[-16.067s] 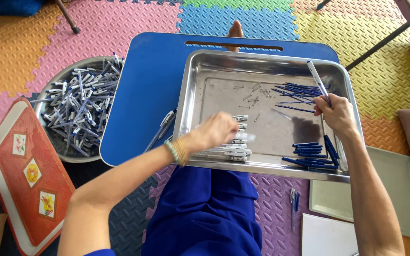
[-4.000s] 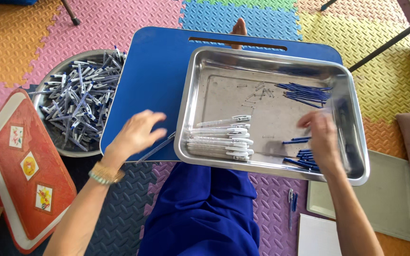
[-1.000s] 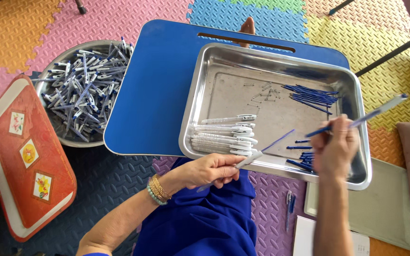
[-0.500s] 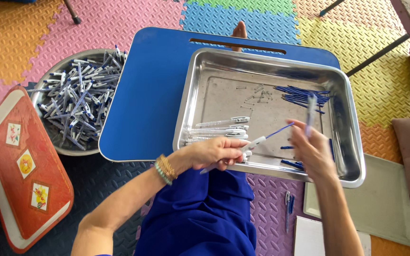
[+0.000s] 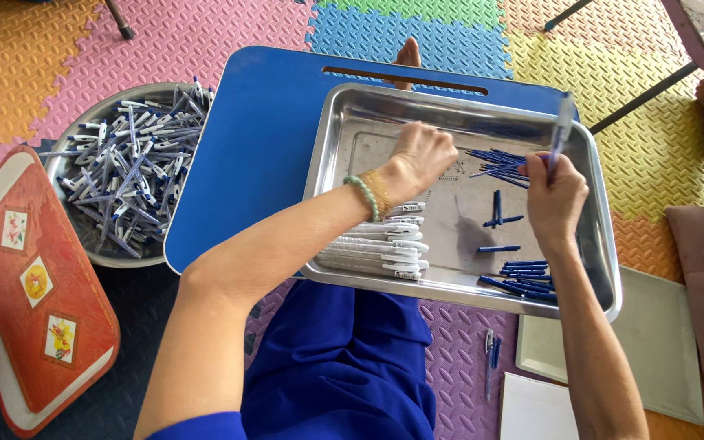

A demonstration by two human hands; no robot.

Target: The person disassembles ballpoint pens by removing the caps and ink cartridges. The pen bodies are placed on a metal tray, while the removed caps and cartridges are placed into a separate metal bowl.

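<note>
Steel tray (image 5: 605, 269) on blue lap table (image 5: 254, 138); bare floor only mid-tray. Near rim: one row of white pen barrels (image 5: 380, 248), count unclear. Right hand (image 5: 556, 200) fingers clamped on one translucent blue-tipped pen (image 5: 562, 130), upright. Left hand (image 5: 421, 155) curled over far tray floor; grip cannot be told. Blue refills (image 5: 499, 163) beyond.
</note>
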